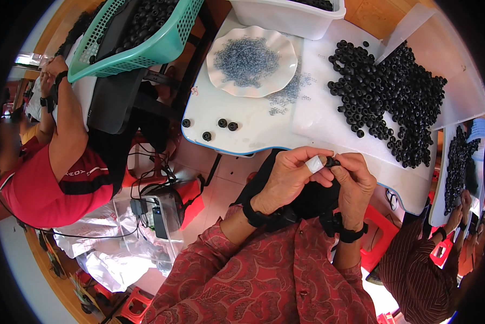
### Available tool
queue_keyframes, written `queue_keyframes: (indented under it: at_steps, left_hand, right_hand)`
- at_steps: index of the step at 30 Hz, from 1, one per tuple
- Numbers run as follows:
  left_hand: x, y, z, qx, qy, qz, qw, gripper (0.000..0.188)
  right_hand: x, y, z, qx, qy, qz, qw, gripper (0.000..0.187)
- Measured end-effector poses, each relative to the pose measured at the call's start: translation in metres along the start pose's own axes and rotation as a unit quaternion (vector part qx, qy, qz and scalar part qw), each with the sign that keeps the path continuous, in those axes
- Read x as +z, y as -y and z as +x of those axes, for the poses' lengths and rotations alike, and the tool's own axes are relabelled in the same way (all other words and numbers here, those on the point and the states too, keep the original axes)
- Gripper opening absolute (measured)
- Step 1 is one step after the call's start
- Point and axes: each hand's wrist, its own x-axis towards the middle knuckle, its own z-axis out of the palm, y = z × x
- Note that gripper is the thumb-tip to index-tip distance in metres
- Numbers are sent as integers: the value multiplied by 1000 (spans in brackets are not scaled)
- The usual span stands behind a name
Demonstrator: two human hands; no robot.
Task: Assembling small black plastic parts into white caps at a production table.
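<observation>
My left hand [290, 177] and my right hand [355, 182] meet in front of my chest, just off the table's near edge. Between their fingertips is a small round black part [333, 161], pinched from both sides; the fingers partly hide it. White tape wraps one digit of the left hand. Several similar black parts [222, 123] stand on the table [242, 116] left of my hands. Beyond them, a scalloped white plate [221, 81] bears a heap of tiny translucent bluish pieces [248, 60]. More of these pieces lie scattered beside the plate.
A large pile of black ring-like parts [382, 97] spreads at right, against a tipped translucent bin [458, 92]. At the back stands a white tub [291, 19]. A green basket [145, 59] of black parts is at upper left. People sit at left and right.
</observation>
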Motion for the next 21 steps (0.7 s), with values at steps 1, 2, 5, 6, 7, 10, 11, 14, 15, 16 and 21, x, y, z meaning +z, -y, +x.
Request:
queue_keyframes:
  at_steps: [1, 2, 5, 6, 7, 10, 11, 14, 15, 16, 21]
  left_hand:
    - [0, 0, 0, 1, 0, 1, 1000, 26]
    - [0, -1, -1, 1, -1, 1, 1000, 26]
    - [0, -4, -2, 2, 7, 22, 1000, 26]
    - [0, -5, -3, 2, 10, 32, 999, 26]
    - [0, -6, -3, -1, 9, 37, 999, 26]
    - [1, -7, -4, -6, 6, 45, 999, 25]
    - [1, -7, -3, -6, 7, 43, 999, 25]
    - [1, -6, -4, -10, 4, 41, 999, 24]
    - [1, -6, -4, -11, 4, 41, 999, 24]
    - [0, -5, -4, -12, 1, 46, 999, 24]
    - [-4, -2, -5, -3, -9, 68, 998, 23]
  right_hand:
    - [0, 0, 0, 0, 0, 2, 1000, 20]
    - [-1, -1, 0, -2, 1, -4, 1000, 20]
    - [-2, -1, 0, -6, 3, -11, 1000, 20]
    - [-2, -1, 0, -5, 4, -7, 1000, 20]
    - [-3, -1, -1, -4, 5, -2, 1000, 20]
    - [-4, 0, -2, -3, 7, -19, 1000, 20]
    - [-4, 0, -2, -5, 10, -25, 1000, 20]
    - [-4, 4, -2, -8, 15, -42, 999, 20]
    - [-4, 6, -3, -9, 14, -49, 999, 20]
    - [-3, 7, -3, -10, 13, -55, 998, 20]
    - [2, 12, -6, -20, 5, -102, 995, 19]
